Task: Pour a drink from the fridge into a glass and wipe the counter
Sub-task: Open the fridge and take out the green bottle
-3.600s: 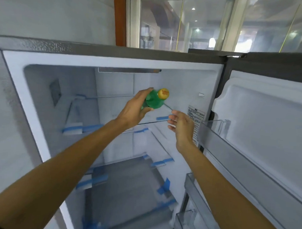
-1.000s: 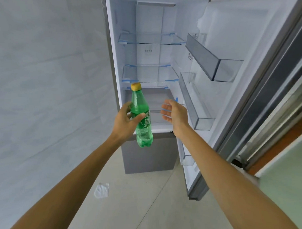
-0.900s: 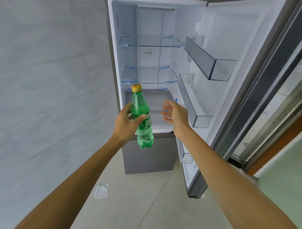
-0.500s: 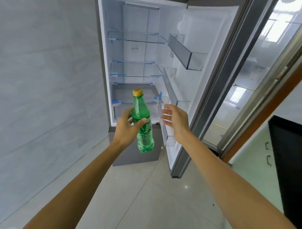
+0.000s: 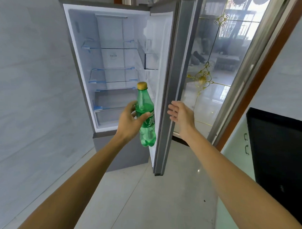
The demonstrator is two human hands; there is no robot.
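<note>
My left hand point(image 5: 129, 121) grips a green plastic drink bottle point(image 5: 146, 114) with a yellow cap, held upright in front of the open fridge point(image 5: 112, 64). The bottle's middle is wrapped by my fingers and thumb. My right hand point(image 5: 180, 114) is open with fingers spread, just right of the outer edge of the fridge door point(image 5: 168, 91); whether it touches the door I cannot tell. The door stands edge-on to me. The fridge's glass shelves and lower drawer hold nothing that I can see.
A grey tiled wall point(image 5: 30, 91) runs along the left. A glass sliding door point(image 5: 216, 65) with gold ornament stands behind the fridge door. At the right edge is a dark counter top point(image 5: 280, 154) over pale green cabinets point(image 5: 238, 152). Light floor tiles point(image 5: 143, 200) lie below.
The bottle came out of the fridge in my left hand and I stepped back. My right hand moved from inside the door to its outer edge, and the door now stands edge-on.
</note>
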